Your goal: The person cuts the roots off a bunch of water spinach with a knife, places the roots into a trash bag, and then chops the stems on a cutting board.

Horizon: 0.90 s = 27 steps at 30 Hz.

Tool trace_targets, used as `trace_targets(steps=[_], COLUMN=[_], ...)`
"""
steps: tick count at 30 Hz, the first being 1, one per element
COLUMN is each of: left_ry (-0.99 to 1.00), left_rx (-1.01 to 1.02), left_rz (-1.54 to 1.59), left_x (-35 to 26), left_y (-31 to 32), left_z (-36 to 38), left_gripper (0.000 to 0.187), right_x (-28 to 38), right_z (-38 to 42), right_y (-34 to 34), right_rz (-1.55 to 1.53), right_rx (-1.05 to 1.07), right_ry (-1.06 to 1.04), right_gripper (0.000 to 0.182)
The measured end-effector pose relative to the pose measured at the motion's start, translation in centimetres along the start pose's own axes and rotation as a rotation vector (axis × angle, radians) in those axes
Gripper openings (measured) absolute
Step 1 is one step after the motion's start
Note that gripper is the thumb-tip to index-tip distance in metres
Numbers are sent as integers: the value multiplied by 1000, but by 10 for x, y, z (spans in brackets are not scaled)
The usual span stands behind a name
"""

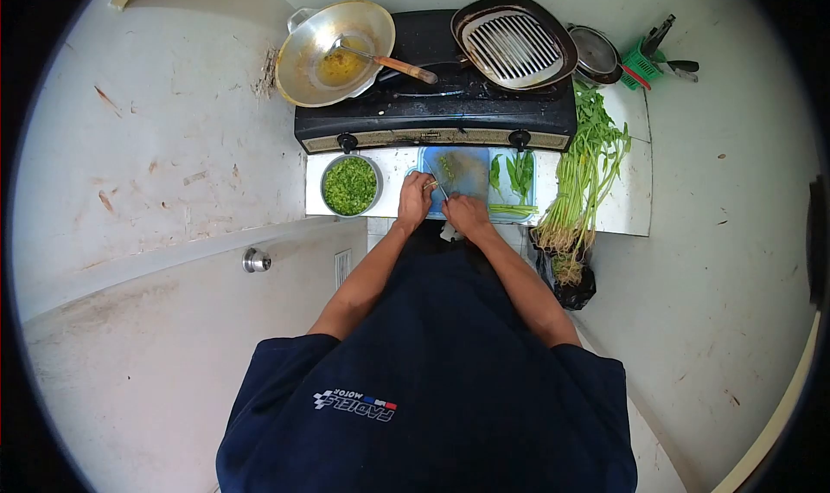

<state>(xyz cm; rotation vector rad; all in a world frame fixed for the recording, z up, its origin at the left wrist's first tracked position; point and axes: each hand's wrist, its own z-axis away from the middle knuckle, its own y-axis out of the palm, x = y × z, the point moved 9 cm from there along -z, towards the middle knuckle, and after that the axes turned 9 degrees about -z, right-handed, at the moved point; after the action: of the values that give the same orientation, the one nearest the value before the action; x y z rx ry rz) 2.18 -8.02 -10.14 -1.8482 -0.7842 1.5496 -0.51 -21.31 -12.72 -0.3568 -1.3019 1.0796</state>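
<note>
Over the blue cutting board (471,182), my right hand (468,212) is closed round a knife (439,180), whose thin blade points up and left. My left hand (417,197) is at the board's left edge, its fingers pinching some thin green stems (431,183) beside the blade. Chopped greens (450,164) lie just above the blade. Loose green leaves (520,175) and a few cut stalks (512,208) rest on the right part of the board. A round bowl (378,201) full of chopped greens (349,184) stands left of my left hand.
Behind the board is a black stove (432,112) with an oily wok (380,35), a wooden-handled ladle (405,67) and a grill pan (512,48). Rooted leafy greens (588,164) hang over the counter's right edge. A small pot (594,52) and a green utensil basket (640,63) stand back right.
</note>
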Motion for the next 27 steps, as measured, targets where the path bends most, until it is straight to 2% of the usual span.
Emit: trace_targets(steps=[15,27], left_ry=[-20,-35], left_rx=[42,8], left_rz=[33,39], left_x=[3,9], left_y=[-3,0], left_z=[2,2], left_gripper=[17,17], right_x=[1,-4], right_z=[-10,12], right_y=[8,7], right_rz=[12,31], right_rx=[-29,116], right_ry=[-51,-6], right_gripper=[37,39])
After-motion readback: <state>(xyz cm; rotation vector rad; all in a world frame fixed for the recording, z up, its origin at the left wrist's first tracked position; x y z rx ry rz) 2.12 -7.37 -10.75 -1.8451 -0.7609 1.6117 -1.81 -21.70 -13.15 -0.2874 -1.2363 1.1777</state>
